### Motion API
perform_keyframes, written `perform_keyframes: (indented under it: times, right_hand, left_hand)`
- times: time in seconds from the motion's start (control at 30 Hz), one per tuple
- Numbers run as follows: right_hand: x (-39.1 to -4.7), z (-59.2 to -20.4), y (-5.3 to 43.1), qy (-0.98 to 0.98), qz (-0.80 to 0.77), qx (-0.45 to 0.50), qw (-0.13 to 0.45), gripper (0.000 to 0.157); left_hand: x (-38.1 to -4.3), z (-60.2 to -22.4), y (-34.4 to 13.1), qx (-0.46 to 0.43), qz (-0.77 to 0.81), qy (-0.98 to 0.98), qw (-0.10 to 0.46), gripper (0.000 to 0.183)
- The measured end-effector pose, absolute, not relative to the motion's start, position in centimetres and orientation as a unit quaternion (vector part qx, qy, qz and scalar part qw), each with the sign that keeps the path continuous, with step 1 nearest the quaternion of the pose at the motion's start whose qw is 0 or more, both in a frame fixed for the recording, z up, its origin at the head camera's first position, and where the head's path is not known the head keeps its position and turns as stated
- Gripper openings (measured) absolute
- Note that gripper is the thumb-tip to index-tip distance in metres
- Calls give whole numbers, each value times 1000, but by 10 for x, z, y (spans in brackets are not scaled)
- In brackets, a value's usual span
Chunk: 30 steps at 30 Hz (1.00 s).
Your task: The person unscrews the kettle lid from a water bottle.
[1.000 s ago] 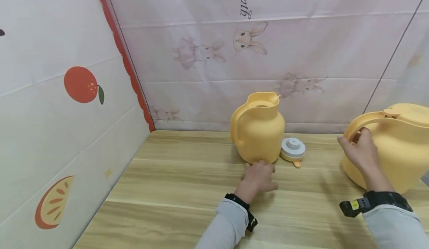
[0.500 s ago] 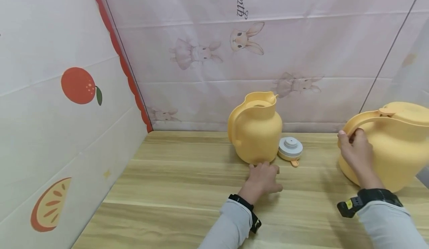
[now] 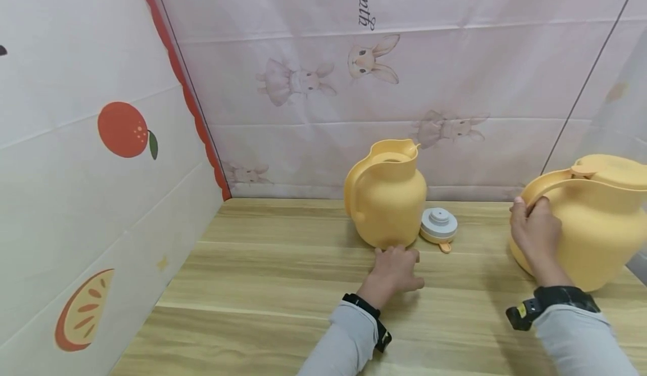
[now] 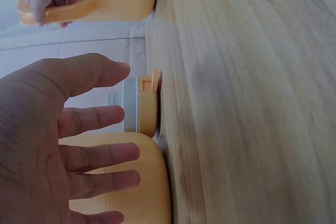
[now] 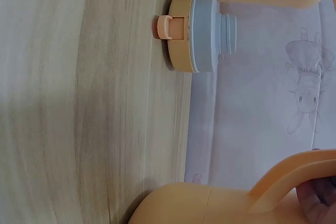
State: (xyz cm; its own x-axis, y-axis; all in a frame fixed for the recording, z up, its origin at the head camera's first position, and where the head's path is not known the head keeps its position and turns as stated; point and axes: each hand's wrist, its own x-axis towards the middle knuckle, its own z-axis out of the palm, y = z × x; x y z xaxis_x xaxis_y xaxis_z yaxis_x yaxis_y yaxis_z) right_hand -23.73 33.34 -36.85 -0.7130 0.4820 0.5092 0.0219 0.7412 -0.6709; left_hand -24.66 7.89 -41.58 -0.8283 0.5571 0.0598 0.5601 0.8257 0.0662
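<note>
Near the back of the table, a small yellow jug (image 3: 391, 202) stands upright without its lid, its handle on the left. Its lid (image 3: 438, 225) lies upside down beside it, grey stopper upward and orange tab toward the front. My left hand (image 3: 394, 272) is in front of the small jug's base, fingers spread and relaxed, holding nothing; the left wrist view shows the straight fingers (image 4: 105, 156) overlapping the jug. On the right, my right hand (image 3: 538, 235) grips the handle (image 3: 538, 190) of a larger yellow jug (image 3: 601, 230), which has its lid (image 3: 614, 169) on.
The wood-grain table (image 3: 242, 291) meets a pale back wall covering (image 3: 313, 157) with rabbit prints. On the left is a white side panel (image 3: 76, 196) with fruit pictures.
My right hand, still on the large jug's handle, has shifted very slightly. My left hand has edged slightly to the right, away from the small jug's base. The small jug and lid stay in place.
</note>
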Motion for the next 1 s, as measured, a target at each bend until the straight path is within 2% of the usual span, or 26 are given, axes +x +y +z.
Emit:
perform_keyframes:
  times: [0.27, 0.47, 0.53, 0.7, 0.77, 0.9, 1.0]
  right_hand:
    - [-234, -370, 333, -853, 364, -154, 342, 37]
    - [-230, -373, 327, -815, 412, -188, 362, 13]
    - [-229, -374, 325, -810, 419, -186, 366, 16]
    - [-225, -378, 322, -810, 442, -173, 345, 44]
    - [-224, -379, 320, -802, 459, -177, 340, 49]
    - [-222, -382, 318, -783, 473, -206, 347, 50]
    - [-220, -382, 318, -774, 464, -229, 364, 39]
  left_hand:
    - [-246, -414, 74, -285, -27, -958, 22, 40]
    - [-245, -414, 68, -288, -27, -957, 32, 39]
    - [-245, -414, 66, -288, -27, -957, 35, 38]
    - [-246, -415, 59, -287, -25, -957, 40, 39]
    - [-247, -415, 56, -286, -21, -957, 40, 40]
    - [-246, -413, 51, -287, -10, -957, 36, 41]
    - [-246, -413, 48, -291, -5, -956, 38, 41]
